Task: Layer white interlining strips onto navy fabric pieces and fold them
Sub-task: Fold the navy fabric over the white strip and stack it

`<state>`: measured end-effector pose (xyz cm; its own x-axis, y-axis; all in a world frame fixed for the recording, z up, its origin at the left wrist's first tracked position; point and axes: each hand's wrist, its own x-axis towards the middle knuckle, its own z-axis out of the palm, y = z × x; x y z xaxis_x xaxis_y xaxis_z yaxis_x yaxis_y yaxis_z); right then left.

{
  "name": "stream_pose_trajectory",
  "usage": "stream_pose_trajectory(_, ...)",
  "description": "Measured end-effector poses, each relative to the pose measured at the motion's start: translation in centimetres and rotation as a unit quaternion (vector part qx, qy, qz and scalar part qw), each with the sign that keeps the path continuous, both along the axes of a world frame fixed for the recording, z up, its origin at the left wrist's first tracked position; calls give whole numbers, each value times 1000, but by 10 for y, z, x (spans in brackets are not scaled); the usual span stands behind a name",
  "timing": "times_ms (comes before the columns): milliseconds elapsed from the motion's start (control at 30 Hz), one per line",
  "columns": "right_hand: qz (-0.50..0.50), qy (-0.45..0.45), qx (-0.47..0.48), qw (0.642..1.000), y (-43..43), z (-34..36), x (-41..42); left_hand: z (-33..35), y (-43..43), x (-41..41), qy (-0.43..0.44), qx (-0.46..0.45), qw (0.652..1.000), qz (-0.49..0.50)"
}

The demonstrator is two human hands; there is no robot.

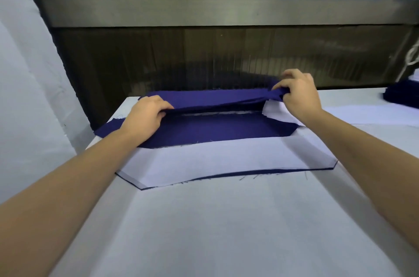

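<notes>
One navy piece (215, 129), pinched by left hand (145, 115), right hand (299, 93), overlaps one interlining strip (226, 159).

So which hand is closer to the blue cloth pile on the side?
Right. The right hand sits left of the navy stack; the left hand is much farther left, both gripping the lifted navy fabric.

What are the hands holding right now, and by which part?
Both grip the navy fabric piece along its raised fold: the left hand near the left end, the right hand bunching the right end.
</notes>
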<state>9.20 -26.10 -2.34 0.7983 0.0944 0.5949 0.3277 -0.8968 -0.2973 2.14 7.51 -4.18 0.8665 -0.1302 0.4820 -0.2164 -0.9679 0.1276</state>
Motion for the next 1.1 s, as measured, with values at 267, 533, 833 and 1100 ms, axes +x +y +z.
stream_pose_trajectory(267, 26, -4, 7, 1000, -29, -15, -49, 7, 2, -55, -9, 42, 998, -53)
stream_pose_trajectory(533, -17, 2, 37, 999, -57, -26, -71, 3, 0, -102, -5, 35, 994, -106)
stream_pose_trajectory(833, 49, 94, 185, 977, -61, -28, -86, 3, 5, -109, 63, 32, 991, -117)
stream_pose_trajectory(1100, 70, 159, 273, 946, -64, -30, -91, 7, 31, -107, 103, -15, 992, -69)
